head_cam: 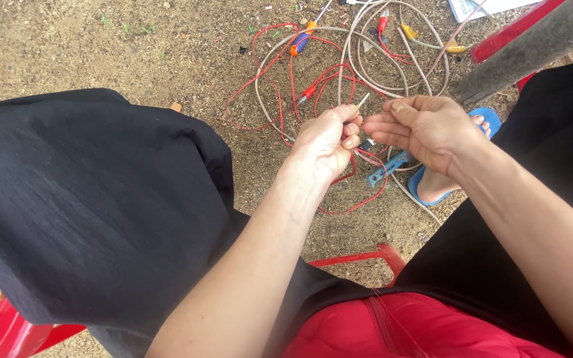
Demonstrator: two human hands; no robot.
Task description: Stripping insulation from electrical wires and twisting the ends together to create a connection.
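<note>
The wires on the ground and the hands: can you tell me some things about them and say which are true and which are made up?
1. The left hand pinches a thin pale wire end. True.
2. The right hand holds a hammer. False: it holds no tool; its fingers are loosely open beside the left hand.
3. Red wires and grey cables lie tangled on sandy ground. True.
4. The foot wears a green boot. False: it wears a blue sandal.
5. A small blue tool lies below the hands. True.
</note>
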